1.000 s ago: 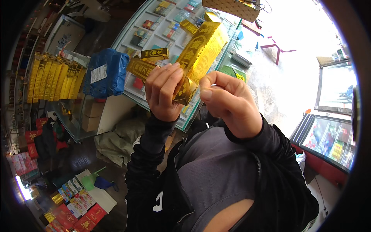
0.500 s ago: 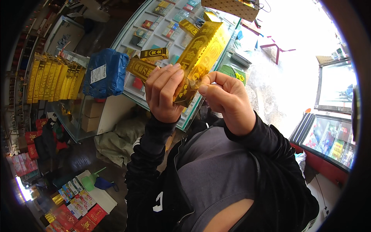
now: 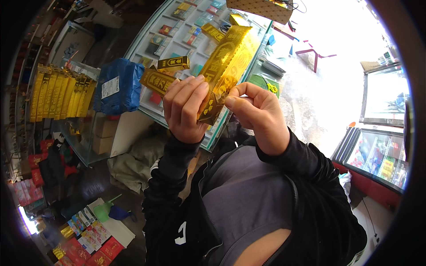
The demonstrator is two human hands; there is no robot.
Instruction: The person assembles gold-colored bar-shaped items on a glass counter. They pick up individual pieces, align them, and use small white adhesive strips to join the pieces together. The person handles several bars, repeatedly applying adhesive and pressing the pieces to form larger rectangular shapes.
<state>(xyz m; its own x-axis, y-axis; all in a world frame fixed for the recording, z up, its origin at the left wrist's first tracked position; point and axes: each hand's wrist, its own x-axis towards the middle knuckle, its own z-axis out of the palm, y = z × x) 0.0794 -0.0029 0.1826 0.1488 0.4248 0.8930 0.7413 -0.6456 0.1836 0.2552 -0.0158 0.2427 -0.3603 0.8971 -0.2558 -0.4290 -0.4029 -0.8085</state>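
A long, glossy gold box point(image 3: 228, 53) with embossed patterns slants up and away from me over the glass counter. My left hand point(image 3: 185, 108) is closed round its near end, fingers bent over the left side. At the right edge of that same end, the thumb and forefinger of my right hand point(image 3: 262, 108) are pinched together. Whether they grip a flap or a wrapping there is too small to tell. Just beyond my left fingers lie a gold carton point(image 3: 157, 81) and a smaller dark-and-gold box point(image 3: 173, 64), both on the counter.
The glass display counter point(image 3: 153, 29) holds rows of small packs. A blue wrapped parcel point(image 3: 120, 84) sits at its left corner. Farther left stands a row of upright gold boxes point(image 3: 57, 95). A brown patterned box point(image 3: 262, 9) is at the far edge; a green item point(image 3: 265, 83) lies right.
The whole view has shifted slightly. The gold box's near end looks a little more turned, and my hands keep their hold at the same spots.
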